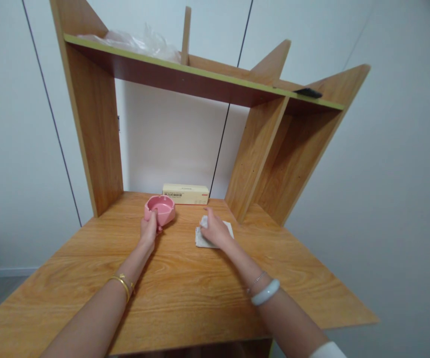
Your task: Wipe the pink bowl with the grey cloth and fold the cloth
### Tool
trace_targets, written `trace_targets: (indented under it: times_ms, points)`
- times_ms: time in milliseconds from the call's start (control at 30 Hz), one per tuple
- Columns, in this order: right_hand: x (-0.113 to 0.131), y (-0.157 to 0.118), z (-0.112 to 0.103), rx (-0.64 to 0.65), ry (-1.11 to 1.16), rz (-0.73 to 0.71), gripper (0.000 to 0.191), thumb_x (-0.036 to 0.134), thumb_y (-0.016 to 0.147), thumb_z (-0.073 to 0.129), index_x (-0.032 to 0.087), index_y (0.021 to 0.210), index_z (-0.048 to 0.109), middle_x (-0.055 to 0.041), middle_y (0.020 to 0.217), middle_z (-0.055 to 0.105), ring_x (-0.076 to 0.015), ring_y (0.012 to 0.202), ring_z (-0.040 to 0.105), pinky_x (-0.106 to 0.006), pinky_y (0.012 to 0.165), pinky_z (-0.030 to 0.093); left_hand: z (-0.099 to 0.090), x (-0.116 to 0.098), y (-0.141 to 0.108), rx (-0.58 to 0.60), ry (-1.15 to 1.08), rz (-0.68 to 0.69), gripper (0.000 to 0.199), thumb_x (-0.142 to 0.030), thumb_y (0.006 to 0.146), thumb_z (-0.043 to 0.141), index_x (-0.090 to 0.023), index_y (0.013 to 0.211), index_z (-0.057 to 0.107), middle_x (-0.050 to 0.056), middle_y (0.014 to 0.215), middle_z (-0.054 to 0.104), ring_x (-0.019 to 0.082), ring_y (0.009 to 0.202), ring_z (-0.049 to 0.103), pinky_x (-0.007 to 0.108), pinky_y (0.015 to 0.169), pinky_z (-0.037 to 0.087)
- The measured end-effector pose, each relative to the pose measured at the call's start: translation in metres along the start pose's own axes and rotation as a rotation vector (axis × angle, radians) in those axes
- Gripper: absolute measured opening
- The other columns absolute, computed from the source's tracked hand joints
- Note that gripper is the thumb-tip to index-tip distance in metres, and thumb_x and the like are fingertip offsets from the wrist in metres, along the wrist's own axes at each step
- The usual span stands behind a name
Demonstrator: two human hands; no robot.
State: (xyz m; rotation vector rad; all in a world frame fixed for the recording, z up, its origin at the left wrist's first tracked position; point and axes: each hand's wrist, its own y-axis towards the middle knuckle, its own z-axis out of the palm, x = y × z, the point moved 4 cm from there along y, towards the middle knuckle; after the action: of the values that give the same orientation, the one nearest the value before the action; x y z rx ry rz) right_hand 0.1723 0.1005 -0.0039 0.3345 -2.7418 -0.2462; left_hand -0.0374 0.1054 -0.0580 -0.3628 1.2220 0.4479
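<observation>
Touching one pink dish [165,217]: left hand [149,227]; one cloth [202,240]: right hand [215,229].

Gap between dish [166,211] and cloth [204,240], box [192,195] blocking behind

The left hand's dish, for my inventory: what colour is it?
The dish is pink, clearest in the head view.
</observation>
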Motion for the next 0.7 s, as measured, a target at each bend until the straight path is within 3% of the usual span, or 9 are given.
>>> trace_targets:
  times_ms: [100,267,367,433,533,700]
  points:
    - [0.005,-0.001,0.016,0.133,0.064,-0.066,0.051,0.036,0.072,0.056,0.015,0.117,0.045,-0.0097,0.094,0.062,-0.0215,0.087,0.057,-0.026,0.067,0.037,0.0,0.002,0.001,-0.003,0.01,-0.012,0.031,-0.046,0.067,0.051,-0.017,0.057,0.046,-0.005,0.036,0.039,0.006,0.029,0.035,0.015,0.029,0.027]
    - [-0.019,0.001,-0.011,-0.03,0.026,-0.034,0.034,0.04,0.08,0.046,0.017,0.104,0.053,-0.0049,0.079,0.062,-0.0172,0.076,0.055,-0.025,0.064,0.034,0.003,-0.001,-0.003,0.001,0.018,-0.003,0.03,-0.045,0.067,0.052,-0.017,0.057,0.047,-0.006,0.033,0.037,0.005,0.029,0.034,0.015,0.029,0.026]
    - [-0.026,-0.007,-0.015,0.059,-0.09,-0.131,0.03,0.043,0.07,0.057,0.017,0.086,0.057,-0.0062,0.085,0.061,-0.0196,0.082,0.052,-0.026,0.068,0.033,0.004,-0.003,-0.005,0.001,0.048,0.007,0.031,-0.046,0.067,0.052,-0.017,0.055,0.046,-0.006,0.032,0.038,0.006,0.028,0.034,0.015,0.029,0.026]
    - [-0.027,-0.017,-0.009,0.136,-0.164,-0.197,0.028,0.037,0.065,0.063,0.017,0.084,0.057,-0.0074,0.092,0.06,-0.0217,0.089,0.05,-0.028,0.073,0.031,0.004,-0.002,-0.005,0.011,0.068,0.015,0.033,-0.046,0.068,0.052,-0.017,0.052,0.045,-0.005,0.032,0.038,0.006,0.028,0.034,0.016,0.029,0.026]
    - [-0.023,-0.03,-0.004,0.149,-0.248,-0.228,0.024,0.019,0.065,0.058,0.016,0.089,0.055,-0.0091,0.098,0.06,-0.0225,0.095,0.048,-0.03,0.079,0.028,0.004,-0.001,-0.005,0.024,0.079,0.033,0.035,-0.047,0.068,0.052,-0.018,0.05,0.044,-0.004,0.032,0.038,0.006,0.027,0.034,0.016,0.029,0.025]
    - [-0.02,-0.044,-0.015,0.275,-0.3,-0.211,0.02,0.015,0.058,0.061,0.018,0.077,0.058,-0.0063,0.086,0.063,-0.0227,0.087,0.052,-0.031,0.076,0.029,0.004,-0.002,-0.005,0.039,0.099,0.058,0.035,-0.047,0.069,0.051,-0.019,0.05,0.043,-0.004,0.032,0.039,0.006,0.027,0.035,0.016,0.029,0.026]
